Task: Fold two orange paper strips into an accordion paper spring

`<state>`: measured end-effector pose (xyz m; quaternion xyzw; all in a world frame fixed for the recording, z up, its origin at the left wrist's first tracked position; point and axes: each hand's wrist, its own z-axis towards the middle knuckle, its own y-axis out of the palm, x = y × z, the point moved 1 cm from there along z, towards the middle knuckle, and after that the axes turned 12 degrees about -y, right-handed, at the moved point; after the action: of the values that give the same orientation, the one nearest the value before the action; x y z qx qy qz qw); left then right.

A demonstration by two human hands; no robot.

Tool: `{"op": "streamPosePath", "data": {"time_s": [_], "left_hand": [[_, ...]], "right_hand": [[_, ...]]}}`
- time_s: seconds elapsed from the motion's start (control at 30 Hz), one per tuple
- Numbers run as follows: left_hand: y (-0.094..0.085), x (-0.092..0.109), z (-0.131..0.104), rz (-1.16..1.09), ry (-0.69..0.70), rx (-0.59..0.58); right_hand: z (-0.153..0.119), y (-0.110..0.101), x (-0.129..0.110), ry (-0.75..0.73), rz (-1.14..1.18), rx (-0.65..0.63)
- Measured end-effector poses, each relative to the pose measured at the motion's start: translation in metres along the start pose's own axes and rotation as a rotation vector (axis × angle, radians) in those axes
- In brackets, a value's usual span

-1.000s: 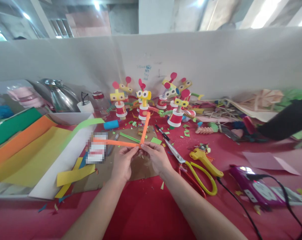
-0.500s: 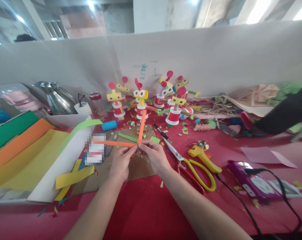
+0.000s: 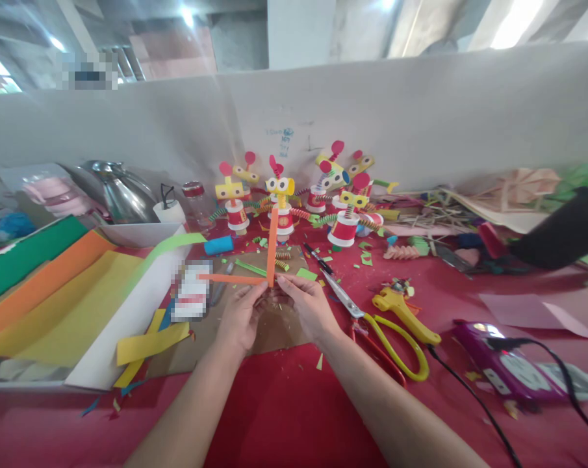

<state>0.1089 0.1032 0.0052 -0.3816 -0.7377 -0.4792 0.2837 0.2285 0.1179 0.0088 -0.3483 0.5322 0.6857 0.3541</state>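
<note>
Two narrow orange paper strips [image 3: 273, 248] meet at a right angle between my hands, one pointing away from me and one to the left. My left hand [image 3: 242, 315] pinches the strips near their corner. My right hand [image 3: 307, 304] closes thumb and finger on the same corner from the other side. Both hands hover over a brown cardboard sheet [image 3: 279, 325] strewn with paper scraps. Beyond them stand several paper-cup figures [image 3: 284, 222] with yellow heads and coiled paper arms.
To the right lie scissors [image 3: 342, 292], a yellow glue gun [image 3: 408, 315] with its cord and a purple power box [image 3: 511, 364]. A white box [image 3: 123, 312] of coloured paper is on the left. A steel jug [image 3: 121, 192] and a glass jar [image 3: 195, 205] stand behind it.
The strip pointing away has swung from a slight rightward slant to nearly straight ahead. Both hands stay at the corner, and the whole view has shifted slightly.
</note>
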Motion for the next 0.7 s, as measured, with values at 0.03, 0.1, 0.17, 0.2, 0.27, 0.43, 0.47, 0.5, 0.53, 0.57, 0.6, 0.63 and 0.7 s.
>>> {"op": "streamPosePath", "data": {"time_s": [0.03, 0.1, 0.17, 0.2, 0.27, 0.43, 0.47, 0.5, 0.53, 0.57, 0.6, 0.63, 0.7], "left_hand": [[-0.001, 0.001, 0.001, -0.032, -0.036, -0.005], [-0.003, 0.002, 0.003, -0.072, -0.067, -0.011], [-0.004, 0.002, 0.004, -0.073, -0.047, -0.014], [-0.004, 0.002, 0.003, -0.067, -0.033, -0.014], [-0.003, 0.001, 0.001, -0.057, -0.025, -0.011], [0.003, -0.001, -0.004, -0.035, -0.041, -0.058], [0.004, -0.002, -0.005, -0.030, -0.039, -0.069], [0.005, -0.002, -0.006, -0.028, -0.035, -0.071], [0.006, -0.003, -0.006, -0.027, -0.027, -0.067], [0.006, -0.004, -0.006, -0.026, -0.016, -0.059], [0.007, -0.005, -0.006, -0.024, -0.003, -0.048], [0.007, -0.006, -0.005, -0.022, 0.015, -0.037], [0.007, -0.007, -0.005, -0.018, 0.047, -0.016]], "right_hand": [[0.000, 0.000, 0.000, -0.003, -0.023, -0.013], [0.001, -0.001, 0.000, -0.043, -0.077, -0.035], [0.000, -0.001, 0.002, -0.114, -0.139, -0.050], [0.000, -0.001, 0.004, -0.147, -0.168, -0.053], [0.000, -0.001, 0.007, -0.197, -0.224, -0.051], [-0.004, -0.002, 0.010, -0.273, -0.324, 0.004], [-0.005, -0.002, 0.010, -0.275, -0.328, 0.011], [-0.006, -0.002, 0.009, -0.276, -0.327, 0.017], [-0.006, -0.002, 0.009, -0.275, -0.324, 0.023], [-0.007, -0.001, 0.009, -0.273, -0.317, 0.031], [-0.008, -0.001, 0.008, -0.268, -0.305, 0.041], [-0.008, 0.000, 0.008, -0.256, -0.288, 0.048], [-0.008, 0.001, 0.008, -0.221, -0.247, 0.057]]}}
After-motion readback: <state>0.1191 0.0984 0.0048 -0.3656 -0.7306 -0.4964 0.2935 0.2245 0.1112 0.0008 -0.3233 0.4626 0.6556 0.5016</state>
